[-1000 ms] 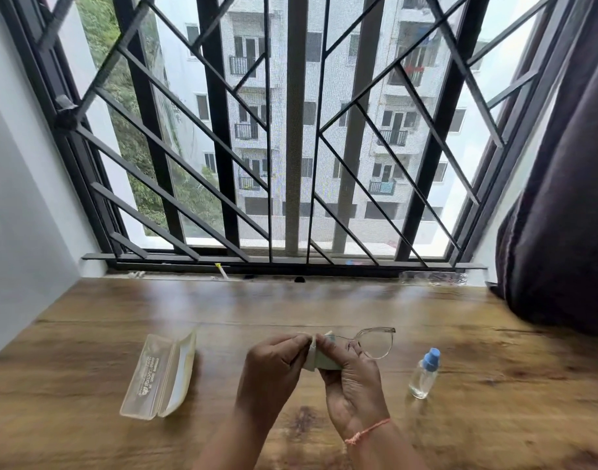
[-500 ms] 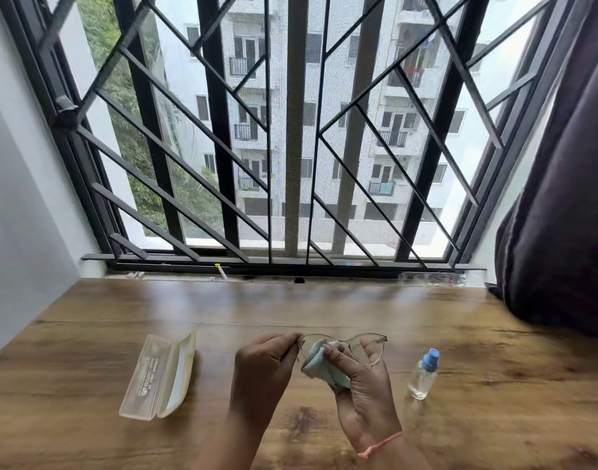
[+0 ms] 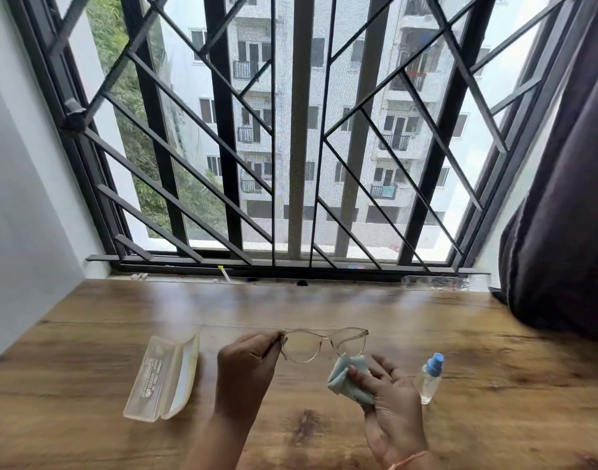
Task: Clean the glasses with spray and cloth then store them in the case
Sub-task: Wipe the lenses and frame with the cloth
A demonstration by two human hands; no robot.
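Pinching the glasses (image 3: 328, 335) by one corner, the left hand (image 3: 246, 371) holds them; the right hand (image 3: 392, 401) thumb pins the cloth (image 3: 345, 381) against spread fingers.

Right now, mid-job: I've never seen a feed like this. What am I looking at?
No machine: a person's two bare hands, filmed by one head-worn camera looking down at a wooden table by a barred window. The left hand pinches a corner of the clear glasses, held above the table. The right hand holds a pale blue cloth under its thumb, close to one lens. On the table: an open case at left, a blue-capped spray bottle standing at right.
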